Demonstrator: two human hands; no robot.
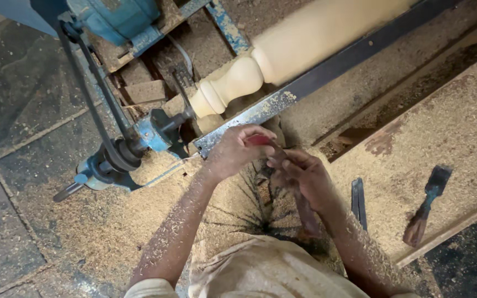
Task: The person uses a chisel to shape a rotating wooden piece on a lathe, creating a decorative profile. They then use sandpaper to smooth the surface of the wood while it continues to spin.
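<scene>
We log a pale turned wooden spindle (282,58), with a bulb and bead at its narrow end, mounted on a sawdust-covered lathe. Its narrow end meets the blue metal drive head (158,132), around whose pulley a dark belt (92,83) runs up to the blue motor housing (120,16). A long dark steel tool rest bar (327,72) lies just in front of the spindle, parallel to it.

Our left hand (233,152) is curled shut around the red-tinted end of a long dark turning chisel (299,204), close to the near end of the bar. Our right hand (305,176) sits just beside it, fingers folded over the same shaft lower down. The cutting tip is hidden behind the left hand, so we cannot tell whether it touches the wood.

Both forearms carry wood shavings. On the sawdust-strewn wooden bench (448,127) to the right lie a flat dark chisel blade (358,201) and a wooden-handled blue-ferruled chisel (426,207), well apart from the hands.
</scene>
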